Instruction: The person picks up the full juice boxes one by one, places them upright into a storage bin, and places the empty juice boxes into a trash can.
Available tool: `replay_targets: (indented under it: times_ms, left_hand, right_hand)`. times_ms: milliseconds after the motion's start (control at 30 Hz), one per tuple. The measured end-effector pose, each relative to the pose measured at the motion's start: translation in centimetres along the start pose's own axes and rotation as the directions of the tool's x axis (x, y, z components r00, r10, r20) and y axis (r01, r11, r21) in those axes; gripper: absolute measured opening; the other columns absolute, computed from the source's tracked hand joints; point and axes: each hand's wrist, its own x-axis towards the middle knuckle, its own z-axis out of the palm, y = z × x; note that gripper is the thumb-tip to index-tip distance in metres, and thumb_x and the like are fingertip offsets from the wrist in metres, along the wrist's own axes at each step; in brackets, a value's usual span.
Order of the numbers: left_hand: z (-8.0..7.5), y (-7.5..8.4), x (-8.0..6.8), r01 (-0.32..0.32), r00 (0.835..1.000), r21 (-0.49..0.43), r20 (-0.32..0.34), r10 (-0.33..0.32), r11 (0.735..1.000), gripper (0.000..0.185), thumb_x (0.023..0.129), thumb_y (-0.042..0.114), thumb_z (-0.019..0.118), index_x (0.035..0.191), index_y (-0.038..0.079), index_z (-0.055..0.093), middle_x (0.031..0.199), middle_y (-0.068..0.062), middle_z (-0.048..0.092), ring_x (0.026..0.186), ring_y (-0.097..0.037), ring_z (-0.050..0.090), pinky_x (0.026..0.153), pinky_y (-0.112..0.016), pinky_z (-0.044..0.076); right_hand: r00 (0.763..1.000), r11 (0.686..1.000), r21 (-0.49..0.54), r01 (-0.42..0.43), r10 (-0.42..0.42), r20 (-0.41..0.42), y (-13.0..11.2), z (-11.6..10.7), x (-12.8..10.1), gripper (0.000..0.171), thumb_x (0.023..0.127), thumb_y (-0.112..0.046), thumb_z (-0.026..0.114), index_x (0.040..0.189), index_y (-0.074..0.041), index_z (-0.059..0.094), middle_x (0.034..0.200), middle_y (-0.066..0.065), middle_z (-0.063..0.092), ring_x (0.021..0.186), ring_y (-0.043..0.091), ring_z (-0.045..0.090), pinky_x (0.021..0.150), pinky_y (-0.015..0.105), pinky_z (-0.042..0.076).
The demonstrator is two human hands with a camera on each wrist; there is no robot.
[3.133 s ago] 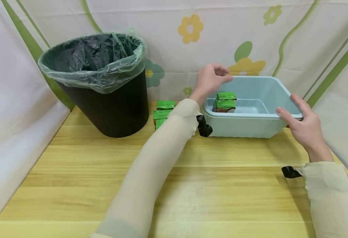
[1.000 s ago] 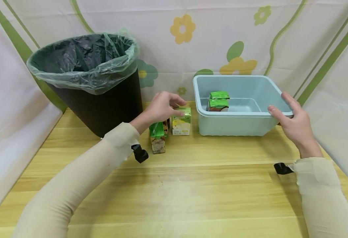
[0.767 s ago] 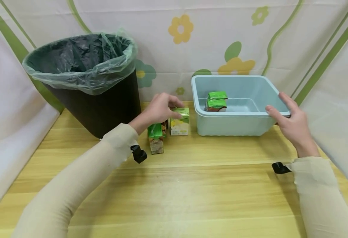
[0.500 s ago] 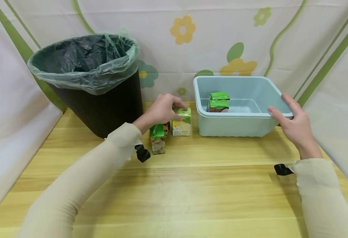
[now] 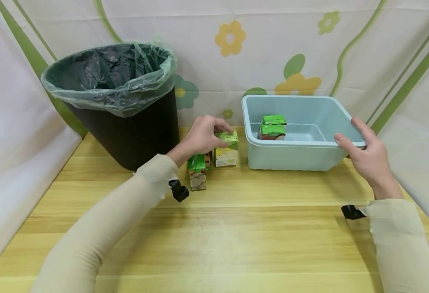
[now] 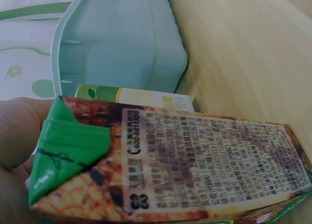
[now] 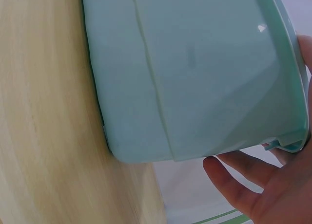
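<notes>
The left hand (image 5: 203, 136) has come back from over the tub (image 5: 291, 156) to the cartons left on the table (image 5: 236, 228) between the bin (image 5: 126, 130) and the tub, near the far edge. Its fingers now curl over the top of the yellow carton (image 5: 226, 149), gripping it where it stands; a brown carton (image 5: 198, 173) stands just beside it, toward the near edge. Two cartons (image 5: 272, 127) already lie inside the tub, so this looks like the next one to go in. The right hand (image 5: 368, 156) stays at the tub's right rim, thumb and fingers resting on it, steadying rather than gripping.
</notes>
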Motion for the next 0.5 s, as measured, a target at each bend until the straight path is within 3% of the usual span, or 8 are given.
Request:
replay_targets:
  times_ms: [300,500]
  left_hand:
    - [-0.7,0.3,-0.6,-0.027,0.988,-0.095,-0.154,0.013,0.995,0.024,0.092,0.017,0.083,0.116,0.019,0.081,0.132,-0.002,0.075,0.119,-0.022,0.066,0.099,-0.04,0.057]
    - [-1.5,1.1,-0.7,-0.036,0.959,-0.124,-0.283,-0.001,0.992,0.023,0.094,0.02,0.082,0.117,0.02,0.081,0.134,-0.001,0.075,0.123,-0.024,0.065,0.102,-0.042,0.055]
  right_hand:
    - [1.0,1.0,0.005,0.005,-0.005,0.006,0.2,0.2,0.1,0.078,0.105,-0.045,0.061,0.171,-0.033,0.02,0.179,-0.018,0.006,0.119,-0.002,0.047,0.074,0.001,0.048]
    - [1.0,1.0,-0.01,0.0,0.0,0.001,0.3,0.0,0.2,0.077,0.105,-0.048,0.061,0.17,-0.038,0.02,0.177,-0.021,0.006,0.145,0.014,0.042,0.077,-0.002,0.044]
